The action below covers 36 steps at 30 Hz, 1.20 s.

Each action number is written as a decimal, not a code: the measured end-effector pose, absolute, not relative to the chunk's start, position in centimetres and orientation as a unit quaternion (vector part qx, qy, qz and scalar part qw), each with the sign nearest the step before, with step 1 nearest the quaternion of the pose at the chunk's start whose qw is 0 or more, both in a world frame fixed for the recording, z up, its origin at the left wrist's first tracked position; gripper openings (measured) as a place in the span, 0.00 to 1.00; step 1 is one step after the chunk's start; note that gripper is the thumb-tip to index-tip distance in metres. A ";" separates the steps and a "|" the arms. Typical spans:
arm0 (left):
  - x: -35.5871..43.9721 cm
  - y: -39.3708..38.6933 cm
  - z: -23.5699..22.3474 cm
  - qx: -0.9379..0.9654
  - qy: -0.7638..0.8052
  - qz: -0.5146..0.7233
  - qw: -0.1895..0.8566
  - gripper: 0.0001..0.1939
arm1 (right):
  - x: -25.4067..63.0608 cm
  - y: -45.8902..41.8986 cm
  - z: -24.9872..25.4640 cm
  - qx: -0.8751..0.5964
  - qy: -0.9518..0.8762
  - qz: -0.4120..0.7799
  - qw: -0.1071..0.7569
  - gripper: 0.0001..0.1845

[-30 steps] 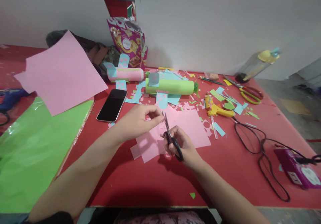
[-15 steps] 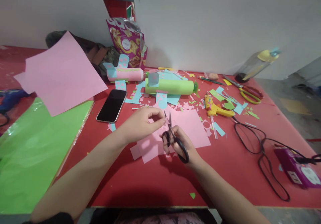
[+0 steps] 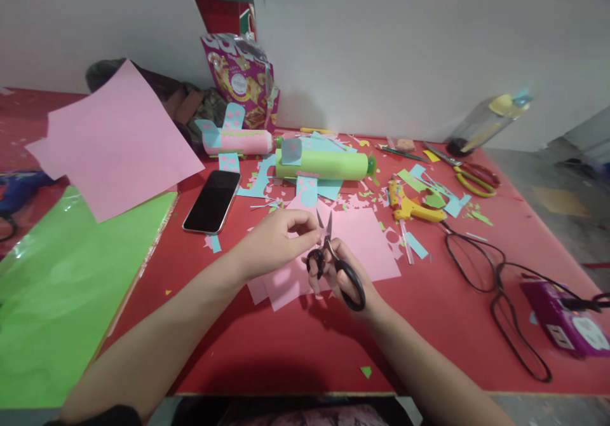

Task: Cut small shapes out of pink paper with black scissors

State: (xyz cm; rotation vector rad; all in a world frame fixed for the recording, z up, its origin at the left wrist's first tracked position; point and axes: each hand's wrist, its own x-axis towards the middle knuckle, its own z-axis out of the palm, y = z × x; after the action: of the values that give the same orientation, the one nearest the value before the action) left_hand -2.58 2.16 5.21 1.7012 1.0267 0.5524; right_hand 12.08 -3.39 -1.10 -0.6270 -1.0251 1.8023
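Note:
My right hand point(image 3: 350, 267) grips a pair of scissors with black handles point(image 3: 351, 286). Their blades point(image 3: 326, 224) point away from me and stand apart. Just left of the blades, my left hand point(image 3: 286, 238) pinches a small piece of pink paper between thumb and fingers; most of it is hidden. Both hands are over pink paper sheets point(image 3: 374, 245) lying on the red table point(image 3: 267, 362). Beyond them lie a green-wrapped tube point(image 3: 328, 166) and a pink-wrapped tube point(image 3: 245, 142), both with light blue paper fins.
A phone point(image 3: 213, 202) lies left of the hands, near a green sheet pack point(image 3: 71, 299) and a large pink sheet point(image 3: 121, 146). At right are a yellow glue gun point(image 3: 414, 210), its cord, larger scissors point(image 3: 471, 178), a purple box point(image 3: 565, 318) and a bottle point(image 3: 490, 124). Paper scraps are scattered about.
Both hands have shifted slightly to the right. The scissors blades have opened wider, and the right-hand handle loop has swung outward.

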 end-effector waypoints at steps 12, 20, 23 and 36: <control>-2.5 2.1 5.1 0.704 0.431 0.235 0.513 0.07 | 11.7 -3.5 -1.7 -0.261 -0.424 0.712 0.495 0.16; -2.5 2.1 5.0 0.703 0.428 0.233 0.517 0.07 | 11.7 -3.6 -1.7 -0.284 -0.430 0.699 0.496 0.16; -2.6 2.1 5.0 0.705 0.433 0.232 0.512 0.07 | 11.7 -3.6 -1.4 -0.299 -0.437 0.693 0.490 0.16; -2.5 2.1 5.0 0.710 0.438 0.227 0.502 0.08 | 11.5 -3.6 -0.6 -0.348 -0.412 0.684 0.491 0.21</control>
State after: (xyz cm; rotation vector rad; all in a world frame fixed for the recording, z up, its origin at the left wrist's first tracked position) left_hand -2.51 2.13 5.04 1.7147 1.0588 0.5486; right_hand 11.52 -3.61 -0.65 -0.8447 -1.0011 1.6595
